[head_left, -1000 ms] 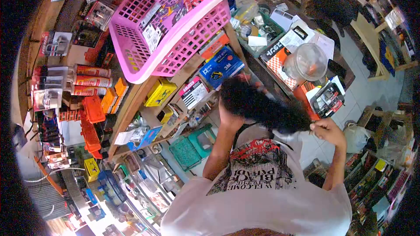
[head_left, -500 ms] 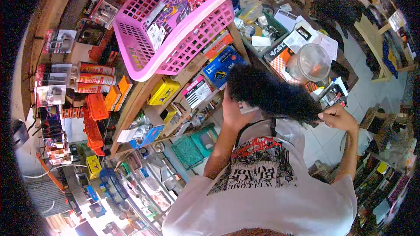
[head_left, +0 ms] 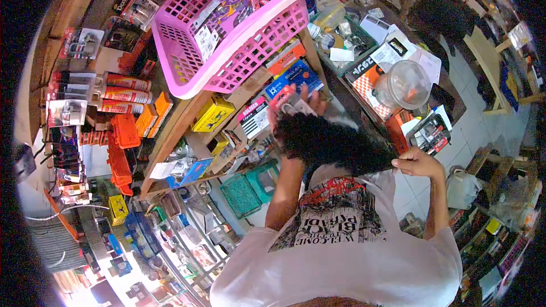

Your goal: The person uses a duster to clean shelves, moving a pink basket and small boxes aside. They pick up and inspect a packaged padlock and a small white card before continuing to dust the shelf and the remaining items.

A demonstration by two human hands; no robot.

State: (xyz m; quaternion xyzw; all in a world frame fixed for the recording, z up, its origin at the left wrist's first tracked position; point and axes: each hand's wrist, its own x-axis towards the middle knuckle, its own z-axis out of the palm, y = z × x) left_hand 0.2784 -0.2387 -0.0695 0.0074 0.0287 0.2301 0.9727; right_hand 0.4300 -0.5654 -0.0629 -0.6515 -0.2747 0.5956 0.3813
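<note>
My right hand [head_left: 420, 165] is closed in a pinch at the right end of a black fluffy duster [head_left: 338, 143], whose handle is mostly hidden. My left hand [head_left: 315, 101] holds up a small blister pack [head_left: 291, 102] with a red top, its fingers showing behind the pack's right side. The duster's left end lies against the lower part of the pack and covers much of my left palm and wrist.
A pink plastic basket [head_left: 259, 51] with packaged goods stands on the wooden shelf. Orange boxes [head_left: 156, 114] and carded padlocks [head_left: 82, 43] sit to the left. On the right, a clear round tub [head_left: 402, 85] rests among papers and boxes. Green baskets [head_left: 242, 195] are lower down.
My left hand has risen and turned, bringing the red-topped pack into view. The duster and my right hand have shifted left and slightly down.
</note>
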